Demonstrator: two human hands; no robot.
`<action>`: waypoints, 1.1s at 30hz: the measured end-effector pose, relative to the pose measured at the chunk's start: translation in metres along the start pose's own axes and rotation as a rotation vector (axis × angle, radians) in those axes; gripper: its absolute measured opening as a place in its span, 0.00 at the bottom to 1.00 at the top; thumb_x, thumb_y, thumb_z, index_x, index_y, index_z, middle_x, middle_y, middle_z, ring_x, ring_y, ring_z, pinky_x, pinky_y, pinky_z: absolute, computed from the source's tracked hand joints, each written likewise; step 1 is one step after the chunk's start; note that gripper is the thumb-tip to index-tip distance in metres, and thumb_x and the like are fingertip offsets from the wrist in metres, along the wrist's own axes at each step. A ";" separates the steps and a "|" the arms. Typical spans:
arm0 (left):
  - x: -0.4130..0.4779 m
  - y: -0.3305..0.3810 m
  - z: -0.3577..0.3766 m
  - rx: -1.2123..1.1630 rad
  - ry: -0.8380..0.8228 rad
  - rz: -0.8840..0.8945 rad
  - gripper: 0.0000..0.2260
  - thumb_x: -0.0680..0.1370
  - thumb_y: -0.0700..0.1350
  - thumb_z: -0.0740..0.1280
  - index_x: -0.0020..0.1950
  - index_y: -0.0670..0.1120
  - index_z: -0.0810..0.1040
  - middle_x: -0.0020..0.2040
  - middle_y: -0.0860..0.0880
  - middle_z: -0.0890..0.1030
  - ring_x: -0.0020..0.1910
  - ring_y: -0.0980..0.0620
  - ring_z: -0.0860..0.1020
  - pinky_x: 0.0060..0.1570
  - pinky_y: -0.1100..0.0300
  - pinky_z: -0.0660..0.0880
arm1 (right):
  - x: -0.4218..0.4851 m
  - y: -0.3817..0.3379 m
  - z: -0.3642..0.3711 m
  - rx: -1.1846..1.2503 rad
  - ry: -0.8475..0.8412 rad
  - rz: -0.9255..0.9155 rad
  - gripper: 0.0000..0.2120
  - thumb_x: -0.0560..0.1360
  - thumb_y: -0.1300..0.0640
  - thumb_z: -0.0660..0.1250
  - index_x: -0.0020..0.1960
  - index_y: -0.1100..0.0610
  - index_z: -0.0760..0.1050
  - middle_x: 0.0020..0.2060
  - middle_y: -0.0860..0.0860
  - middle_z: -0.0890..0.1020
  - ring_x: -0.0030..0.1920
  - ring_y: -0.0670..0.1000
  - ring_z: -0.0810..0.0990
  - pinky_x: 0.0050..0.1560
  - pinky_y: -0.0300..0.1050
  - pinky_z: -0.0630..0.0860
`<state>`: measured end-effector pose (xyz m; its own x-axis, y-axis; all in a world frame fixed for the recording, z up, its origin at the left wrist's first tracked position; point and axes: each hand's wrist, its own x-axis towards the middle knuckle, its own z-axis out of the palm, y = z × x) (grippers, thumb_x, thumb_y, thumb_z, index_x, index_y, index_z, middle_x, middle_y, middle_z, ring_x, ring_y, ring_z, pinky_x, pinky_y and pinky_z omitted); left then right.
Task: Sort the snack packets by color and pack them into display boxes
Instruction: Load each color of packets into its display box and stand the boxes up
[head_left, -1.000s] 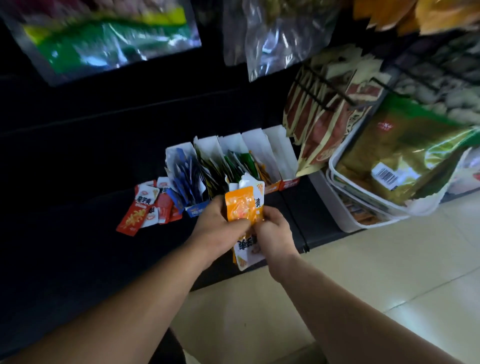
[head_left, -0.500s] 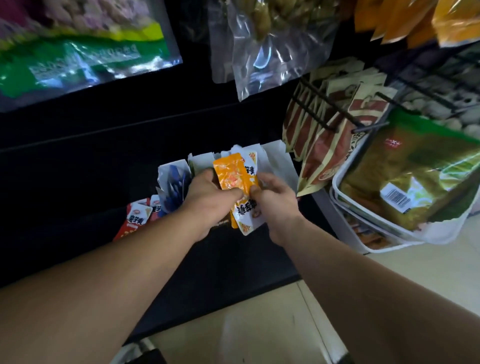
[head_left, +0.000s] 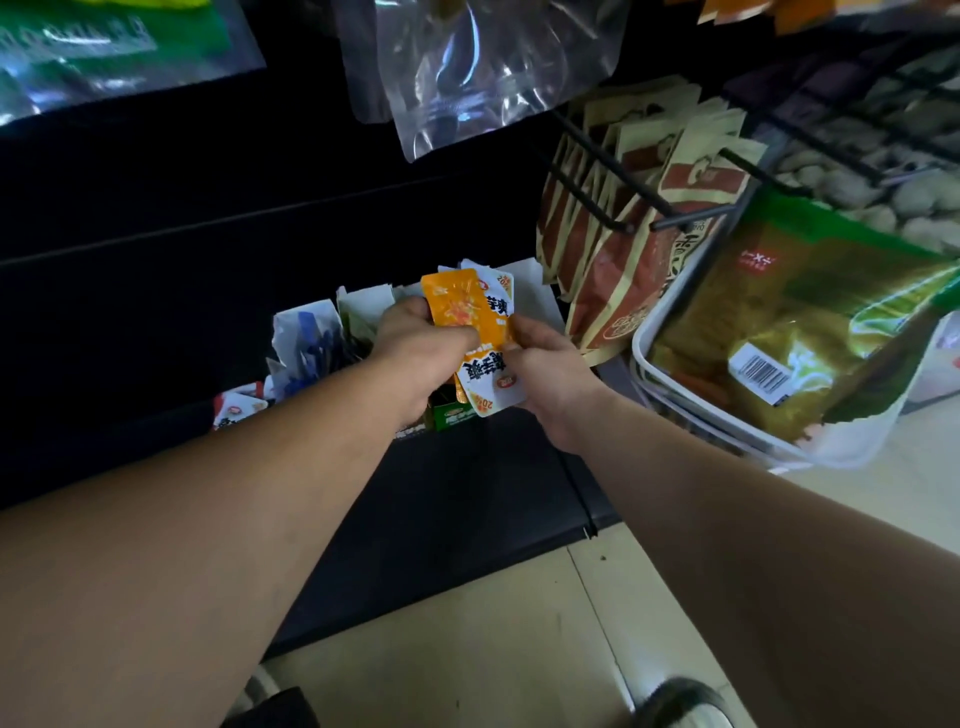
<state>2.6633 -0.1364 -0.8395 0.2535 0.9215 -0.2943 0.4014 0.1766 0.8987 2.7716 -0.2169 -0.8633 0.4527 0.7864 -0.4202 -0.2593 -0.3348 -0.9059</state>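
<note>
Both hands have carried the bundle of orange packets (head_left: 460, 307) forward since a second ago: then it was held in front of the row of display boxes (head_left: 363, 304), and now it hides the middle boxes, with only their white flaps showing above and to the left. The left hand (head_left: 415, 353) grips the bundle's left edge, fingers curled behind it and thumb across the front. The right hand (head_left: 545, 364) pinches the right edge just beside it, so the two hands nearly touch. The front packet is plain orange and stands roughly upright. Behind and below it a white-and-orange packet (head_left: 488, 384) with black lettering fans out of the same hold. At the left end of the row, the blue box (head_left: 306, 343) stands in full view with dark blue packets upright inside. Below the left hand, the front of a green box (head_left: 449, 415) shows. A few red-and-white packets (head_left: 236, 408) lie loose on the black shelf (head_left: 467, 493), left of the boxes. To the right, brown-and-red pouches (head_left: 623, 275) hang from black hooks, and a white basket (head_left: 644, 332) holds a large green-and-gold bag (head_left: 795, 322). A clear bag (head_left: 467, 67) hangs above the hands. Pale floor tiles (head_left: 467, 649) run along the foot of the shelf.
</note>
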 end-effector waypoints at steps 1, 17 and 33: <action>-0.001 0.000 0.001 -0.003 -0.005 0.000 0.10 0.73 0.38 0.76 0.52 0.48 0.81 0.44 0.50 0.85 0.41 0.53 0.84 0.38 0.59 0.80 | -0.002 0.000 0.001 -0.023 0.032 -0.021 0.13 0.85 0.61 0.62 0.67 0.51 0.77 0.54 0.48 0.86 0.54 0.51 0.85 0.58 0.53 0.83; -0.032 -0.060 -0.084 -0.070 -0.045 -0.159 0.14 0.71 0.37 0.78 0.54 0.49 0.84 0.45 0.48 0.88 0.44 0.45 0.87 0.50 0.41 0.83 | -0.092 0.033 0.064 -0.456 -0.048 -0.170 0.22 0.84 0.55 0.58 0.78 0.47 0.64 0.69 0.51 0.75 0.67 0.56 0.76 0.68 0.55 0.74; -0.009 -0.015 -0.010 0.054 -0.138 -0.025 0.11 0.72 0.41 0.80 0.45 0.51 0.80 0.43 0.55 0.83 0.37 0.62 0.80 0.28 0.70 0.71 | -0.061 0.045 -0.005 -0.441 0.164 -0.135 0.21 0.84 0.43 0.57 0.77 0.39 0.66 0.61 0.42 0.80 0.60 0.47 0.78 0.61 0.47 0.75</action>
<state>2.6467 -0.1439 -0.8468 0.3598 0.8603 -0.3612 0.4546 0.1765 0.8730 2.7367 -0.2831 -0.8788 0.5953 0.7576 -0.2678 0.1813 -0.4513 -0.8738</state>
